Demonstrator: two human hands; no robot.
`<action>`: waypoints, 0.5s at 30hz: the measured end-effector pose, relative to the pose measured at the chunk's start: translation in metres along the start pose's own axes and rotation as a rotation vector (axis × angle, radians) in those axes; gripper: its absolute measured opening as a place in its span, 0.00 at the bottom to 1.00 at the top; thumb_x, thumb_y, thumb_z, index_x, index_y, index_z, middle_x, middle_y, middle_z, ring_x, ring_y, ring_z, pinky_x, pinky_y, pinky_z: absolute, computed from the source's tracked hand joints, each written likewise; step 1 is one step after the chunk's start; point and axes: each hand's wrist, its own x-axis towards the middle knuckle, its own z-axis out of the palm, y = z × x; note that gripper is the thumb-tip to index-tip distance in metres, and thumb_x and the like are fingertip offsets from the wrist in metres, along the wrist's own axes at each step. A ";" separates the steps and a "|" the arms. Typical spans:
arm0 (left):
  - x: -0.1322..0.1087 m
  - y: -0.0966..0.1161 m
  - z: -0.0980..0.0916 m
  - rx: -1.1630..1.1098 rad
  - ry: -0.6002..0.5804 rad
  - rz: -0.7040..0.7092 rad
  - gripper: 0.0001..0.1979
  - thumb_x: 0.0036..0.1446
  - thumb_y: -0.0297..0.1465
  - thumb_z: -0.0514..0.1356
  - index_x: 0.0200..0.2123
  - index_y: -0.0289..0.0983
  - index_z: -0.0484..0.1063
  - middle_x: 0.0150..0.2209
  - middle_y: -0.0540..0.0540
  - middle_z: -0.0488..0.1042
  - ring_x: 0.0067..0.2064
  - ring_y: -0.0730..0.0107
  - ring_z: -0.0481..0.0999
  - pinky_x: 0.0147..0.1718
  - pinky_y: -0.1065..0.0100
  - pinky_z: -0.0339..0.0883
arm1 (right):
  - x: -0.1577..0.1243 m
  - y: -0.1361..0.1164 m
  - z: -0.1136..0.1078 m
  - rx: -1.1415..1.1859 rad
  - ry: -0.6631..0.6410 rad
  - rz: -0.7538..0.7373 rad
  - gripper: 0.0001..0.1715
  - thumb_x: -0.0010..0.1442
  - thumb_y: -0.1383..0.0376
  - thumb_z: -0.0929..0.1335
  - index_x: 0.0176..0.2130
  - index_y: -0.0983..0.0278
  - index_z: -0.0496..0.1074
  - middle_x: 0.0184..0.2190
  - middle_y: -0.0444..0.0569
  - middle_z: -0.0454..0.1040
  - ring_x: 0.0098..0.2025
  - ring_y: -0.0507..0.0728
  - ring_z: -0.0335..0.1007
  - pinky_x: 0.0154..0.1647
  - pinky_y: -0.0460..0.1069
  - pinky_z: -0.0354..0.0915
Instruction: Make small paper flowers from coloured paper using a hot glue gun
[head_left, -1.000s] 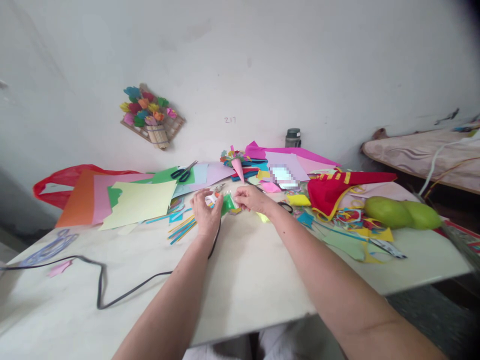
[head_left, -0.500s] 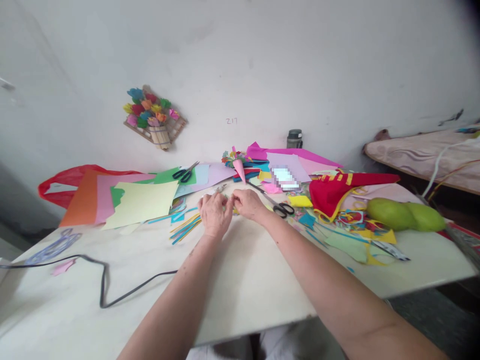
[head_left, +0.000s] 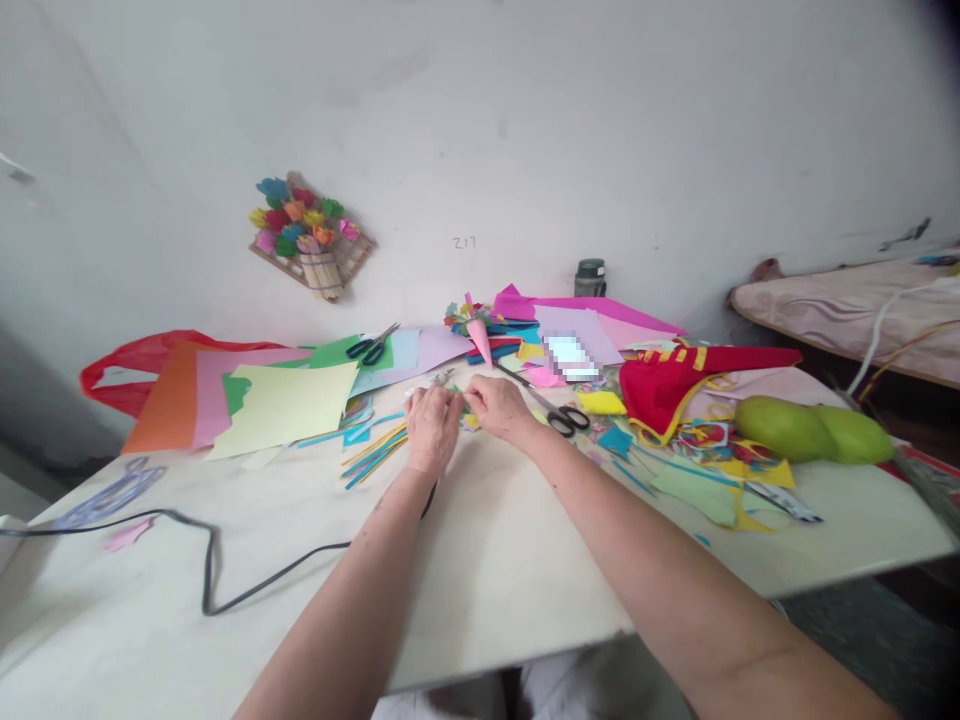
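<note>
My left hand point(head_left: 433, 425) and my right hand point(head_left: 497, 407) meet at the middle of the white table point(head_left: 480, 560), fingers pinched together over a small green paper piece point(head_left: 463, 402) that is mostly hidden between them. Thin blue and yellow paper strips point(head_left: 371, 450) lie just left of my left hand. Black-handled scissors point(head_left: 559, 412) lie just right of my right hand. A pale yellow paper sheet point(head_left: 289, 400) rests further left.
Coloured sheets point(head_left: 187, 395), a second pair of scissors point(head_left: 371, 345), a red and yellow paper cone point(head_left: 697, 385), paper scraps point(head_left: 705, 470) and a green fruit point(head_left: 814, 428) crowd the far side. A black cable point(head_left: 210, 565) crosses the left. A paper flower craft point(head_left: 307, 235) hangs on the wall.
My hands have closed together over the green piece, which showed clearly a second ago. The view has shifted slightly.
</note>
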 end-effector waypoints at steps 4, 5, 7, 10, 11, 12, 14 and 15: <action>0.001 0.001 0.002 0.007 0.010 -0.023 0.09 0.56 0.32 0.48 0.25 0.39 0.63 0.26 0.46 0.68 0.35 0.64 0.63 0.37 0.63 0.51 | 0.001 0.001 0.001 0.038 0.017 0.002 0.11 0.55 0.65 0.59 0.31 0.64 0.68 0.27 0.48 0.72 0.29 0.53 0.63 0.29 0.46 0.51; 0.001 0.002 0.002 0.000 0.011 -0.035 0.09 0.55 0.31 0.48 0.24 0.39 0.62 0.26 0.46 0.67 0.34 0.63 0.63 0.36 0.63 0.51 | 0.001 0.001 0.001 0.064 0.018 0.016 0.11 0.55 0.64 0.59 0.30 0.64 0.68 0.27 0.47 0.72 0.29 0.53 0.63 0.28 0.46 0.51; 0.002 0.003 0.002 -0.025 0.010 -0.060 0.10 0.55 0.31 0.47 0.23 0.39 0.62 0.26 0.46 0.67 0.34 0.63 0.62 0.36 0.63 0.52 | 0.003 0.002 0.001 0.134 0.010 0.062 0.10 0.55 0.65 0.59 0.29 0.64 0.68 0.25 0.46 0.71 0.28 0.52 0.62 0.28 0.45 0.52; 0.002 0.004 0.001 -0.059 0.019 -0.093 0.09 0.55 0.30 0.48 0.23 0.39 0.61 0.25 0.46 0.67 0.34 0.64 0.63 0.36 0.63 0.52 | 0.005 0.002 0.001 0.230 -0.015 0.146 0.10 0.54 0.66 0.60 0.28 0.64 0.67 0.24 0.45 0.70 0.27 0.52 0.62 0.28 0.44 0.53; 0.002 0.004 0.001 -0.066 0.023 -0.099 0.09 0.54 0.30 0.48 0.23 0.39 0.61 0.25 0.46 0.67 0.34 0.64 0.62 0.36 0.63 0.52 | 0.006 0.001 0.001 0.244 -0.021 0.173 0.10 0.54 0.66 0.60 0.27 0.64 0.67 0.24 0.45 0.70 0.28 0.51 0.63 0.28 0.44 0.54; 0.002 0.004 0.001 -0.072 0.024 -0.100 0.09 0.54 0.30 0.48 0.23 0.39 0.61 0.25 0.46 0.67 0.34 0.64 0.62 0.36 0.63 0.52 | 0.006 0.001 0.002 0.241 -0.023 0.196 0.10 0.54 0.65 0.60 0.27 0.64 0.67 0.24 0.45 0.71 0.28 0.52 0.63 0.28 0.44 0.54; 0.002 0.003 0.002 -0.079 0.020 -0.093 0.09 0.54 0.30 0.48 0.23 0.39 0.61 0.25 0.46 0.67 0.34 0.64 0.62 0.36 0.63 0.52 | 0.005 0.000 0.002 0.188 -0.011 0.212 0.10 0.54 0.65 0.60 0.28 0.64 0.67 0.25 0.46 0.71 0.29 0.53 0.64 0.29 0.45 0.55; 0.002 0.003 0.002 -0.079 0.015 -0.088 0.09 0.54 0.30 0.48 0.23 0.39 0.61 0.26 0.46 0.67 0.34 0.64 0.63 0.36 0.63 0.52 | 0.005 -0.001 0.003 0.144 -0.002 0.204 0.10 0.54 0.65 0.60 0.28 0.64 0.68 0.26 0.47 0.72 0.30 0.53 0.65 0.30 0.45 0.55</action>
